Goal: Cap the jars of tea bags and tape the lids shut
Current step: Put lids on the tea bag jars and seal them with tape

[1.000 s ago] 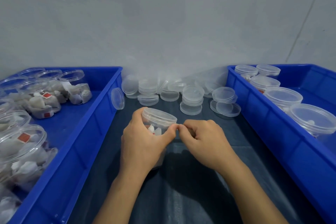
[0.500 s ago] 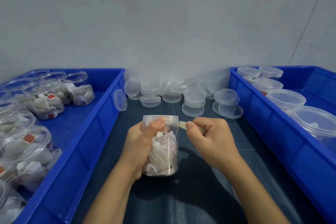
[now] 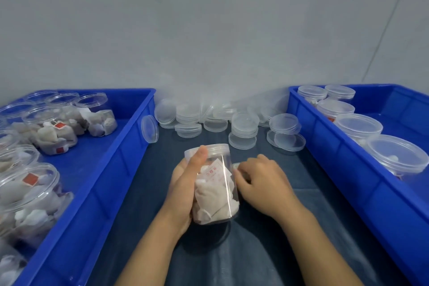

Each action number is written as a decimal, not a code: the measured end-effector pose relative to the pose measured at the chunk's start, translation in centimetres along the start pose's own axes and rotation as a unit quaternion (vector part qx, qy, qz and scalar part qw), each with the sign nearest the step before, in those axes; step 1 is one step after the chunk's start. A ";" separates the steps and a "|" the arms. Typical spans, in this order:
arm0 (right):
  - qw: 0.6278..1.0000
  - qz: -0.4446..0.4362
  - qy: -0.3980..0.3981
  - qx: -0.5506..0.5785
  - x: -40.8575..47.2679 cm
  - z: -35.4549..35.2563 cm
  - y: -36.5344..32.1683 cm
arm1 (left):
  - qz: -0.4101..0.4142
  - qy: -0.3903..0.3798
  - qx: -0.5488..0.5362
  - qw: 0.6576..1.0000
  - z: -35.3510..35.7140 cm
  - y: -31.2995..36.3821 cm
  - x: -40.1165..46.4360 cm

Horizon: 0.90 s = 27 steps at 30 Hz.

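The jar of tea bags stands in the middle of the head view on the dark cloth, between 2 blue bins, with its clear lid already on top. The left hand grips it from the left side, fingers wrapped round the clear wall and the thumb reaching up to the edge of the lid. The right hand is against the jar's right side, fingers curled in toward the wall just under the lid; a small pale scrap shows at the fingertips, but whether it is tape, and whether the fingers pinch it, cannot be told. Inside the jar lie white tea bags and a paper tag with red print. Far of the jar, loose clear lids sit in small stacks against the wall. The left bin holds open jars of tea bags, some with red tags. The right bin holds capped jars in a row.
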State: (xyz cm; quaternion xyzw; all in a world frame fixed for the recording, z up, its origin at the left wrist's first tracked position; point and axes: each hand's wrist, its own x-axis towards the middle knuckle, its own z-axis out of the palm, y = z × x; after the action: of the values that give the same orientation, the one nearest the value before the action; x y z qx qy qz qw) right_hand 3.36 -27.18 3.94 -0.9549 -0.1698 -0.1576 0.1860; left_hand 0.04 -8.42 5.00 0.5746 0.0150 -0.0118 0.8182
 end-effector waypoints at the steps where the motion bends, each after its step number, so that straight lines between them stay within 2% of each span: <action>1: 1.000 -0.003 -0.019 -0.005 0.0 0.3 0.0 | 0.008 0.012 0.003 1.000 0.1 0.0 0.0; 8: 0.997 0.015 -0.069 0.013 -0.2 0.0 -0.1 | 0.047 0.059 0.001 0.997 0.4 -0.8 0.3; 11: 0.995 0.044 0.010 0.084 -0.1 -0.7 -0.4 | 0.073 0.067 0.026 0.995 0.4 -0.9 0.3; 12: 0.986 0.058 0.055 0.144 -0.1 -1.0 -0.5 | 0.077 0.069 0.033 0.994 0.4 -0.9 0.3; 14: 0.940 0.084 0.101 0.315 -0.1 -1.5 -1.2 | 0.085 0.071 0.043 0.993 0.5 -0.9 0.3; 17: 0.857 0.080 0.041 0.508 -0.3 -1.7 -2.4 | 0.105 0.061 0.051 0.991 0.7 -1.0 0.2; 19: 0.837 0.065 0.023 0.543 -0.4 -1.3 -3.1 | 0.117 0.042 0.062 0.990 0.7 -1.2 0.1; 27: 0.835 0.037 0.049 0.546 -0.5 -0.8 -4.1 | 0.141 0.013 0.067 0.988 0.8 -1.3 -0.1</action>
State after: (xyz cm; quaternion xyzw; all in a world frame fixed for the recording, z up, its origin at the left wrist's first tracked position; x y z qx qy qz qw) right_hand 1.12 -24.04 5.71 -0.6946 -0.1832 -0.0789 0.6912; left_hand -0.14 -9.57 4.06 0.6246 -0.0562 0.1106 0.7710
